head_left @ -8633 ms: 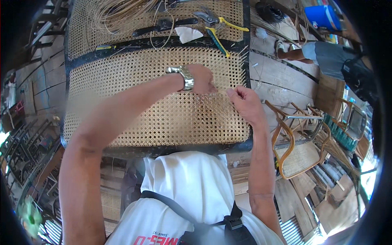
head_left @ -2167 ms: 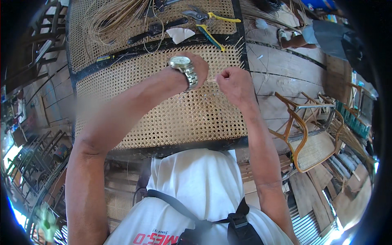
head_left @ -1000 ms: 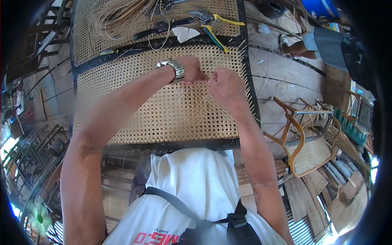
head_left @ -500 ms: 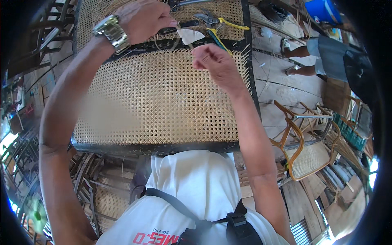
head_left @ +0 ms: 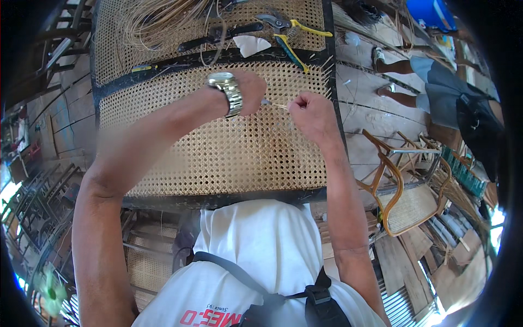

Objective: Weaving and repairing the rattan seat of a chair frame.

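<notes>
A woven cane panel [head_left: 218, 158] in a black frame lies in front of me. Over its upper right part, my right hand [head_left: 313, 117] is closed in a fist on the end of a thin pale cane strand [head_left: 279, 106]. The strand spans the short gap to my left hand [head_left: 250, 92], which wears a metal watch [head_left: 226, 90] at the wrist. That hand is curled, its fingers mostly hidden behind its back; a small greyish tip shows beside it, too small to name. Both hands are just above the weave.
Beyond the black crossbar lie a white scrap [head_left: 251, 46], pruning shears [head_left: 280, 23] with yellow handles, green-yellow pliers [head_left: 291, 53], a dark-handled tool [head_left: 204, 41] and a bundle of loose cane strands [head_left: 158, 22]. A wooden chair frame [head_left: 397, 191] and another person [head_left: 441, 82] are at right.
My left hand has come down and right from the white scrap and loose strands. My right hand has shifted down and right. The white scrap now lies by the crossbar.
</notes>
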`<state>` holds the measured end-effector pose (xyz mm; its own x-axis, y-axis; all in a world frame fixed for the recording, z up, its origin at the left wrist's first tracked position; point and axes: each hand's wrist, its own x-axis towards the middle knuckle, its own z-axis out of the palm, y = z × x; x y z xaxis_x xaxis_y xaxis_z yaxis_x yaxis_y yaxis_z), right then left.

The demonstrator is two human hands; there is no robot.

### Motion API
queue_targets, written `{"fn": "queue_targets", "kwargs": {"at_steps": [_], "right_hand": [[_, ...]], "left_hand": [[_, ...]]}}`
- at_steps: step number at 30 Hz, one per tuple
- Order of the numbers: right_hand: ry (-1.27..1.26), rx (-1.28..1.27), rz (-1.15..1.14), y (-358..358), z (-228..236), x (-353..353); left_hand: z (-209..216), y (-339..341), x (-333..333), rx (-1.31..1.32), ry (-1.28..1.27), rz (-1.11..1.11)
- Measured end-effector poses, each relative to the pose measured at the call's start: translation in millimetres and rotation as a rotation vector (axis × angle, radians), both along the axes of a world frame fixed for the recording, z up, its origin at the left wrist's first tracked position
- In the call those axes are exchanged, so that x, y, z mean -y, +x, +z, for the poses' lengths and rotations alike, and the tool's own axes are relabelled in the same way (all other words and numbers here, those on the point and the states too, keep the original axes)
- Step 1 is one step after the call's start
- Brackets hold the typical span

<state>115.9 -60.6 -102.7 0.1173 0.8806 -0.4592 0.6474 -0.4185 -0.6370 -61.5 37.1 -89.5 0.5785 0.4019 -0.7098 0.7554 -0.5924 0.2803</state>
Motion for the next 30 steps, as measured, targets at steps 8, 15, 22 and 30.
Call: {"fn": "queue_targets", "kwargs": {"at_steps": [8,15,22,30], "right_hand": [[0.059,0.220,0.044,-15.2,15.2,-1.4],[-0.083,0.012,-0.017,4.4,-10.5,-6.5],[-0.113,0.005,0.079,5.7,-27.1,-14.3],[-0.145,-0.011,0.108,0.2,-18.2,-12.5]], "left_hand": [[7.1,28.8,3.2,-0.047,0.163,-0.255],[-24.1,-0.4,39.7,0.213,0.174,0.104],[-16.3,-1.2,16.0,0.085,-0.194,0.489],[-11.8,6.0,16.3,0.044,0.013,0.017]]}}
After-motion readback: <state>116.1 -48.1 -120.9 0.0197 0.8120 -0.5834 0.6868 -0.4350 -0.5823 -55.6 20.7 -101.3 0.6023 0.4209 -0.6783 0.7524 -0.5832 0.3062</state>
